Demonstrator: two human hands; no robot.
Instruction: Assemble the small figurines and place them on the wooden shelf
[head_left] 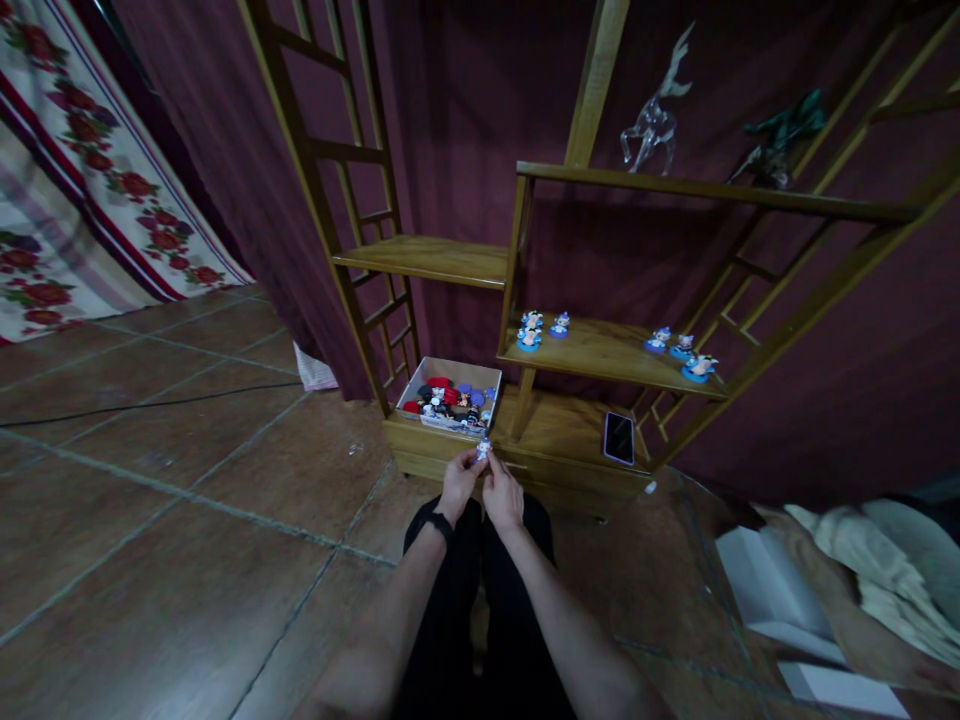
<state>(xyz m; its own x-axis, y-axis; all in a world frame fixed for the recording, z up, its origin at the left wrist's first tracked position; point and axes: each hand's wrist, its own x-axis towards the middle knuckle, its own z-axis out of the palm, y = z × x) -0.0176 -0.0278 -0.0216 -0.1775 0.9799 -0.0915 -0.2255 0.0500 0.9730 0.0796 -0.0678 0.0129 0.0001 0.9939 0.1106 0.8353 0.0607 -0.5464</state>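
Observation:
My left hand (459, 482) and my right hand (503, 497) meet in front of me, fingers pinched together on a tiny blue and white figurine (484, 448). They hover just before the low wooden shelf unit (555, 440). Right behind them a white box (450, 396) holds several small red, blue and dark figurines. Three blue-based figurines (541, 328) stand on the left of the middle shelf, and three more (682, 352) on its right.
A phone (619, 437) lies flat on the bottom shelf. A glass deer (656, 112) and a dark green ornament (776, 140) stand on the top shelf. White boxes (772, 590) and cloth lie on the floor at right. A black cable (150, 403) crosses the tiles at left.

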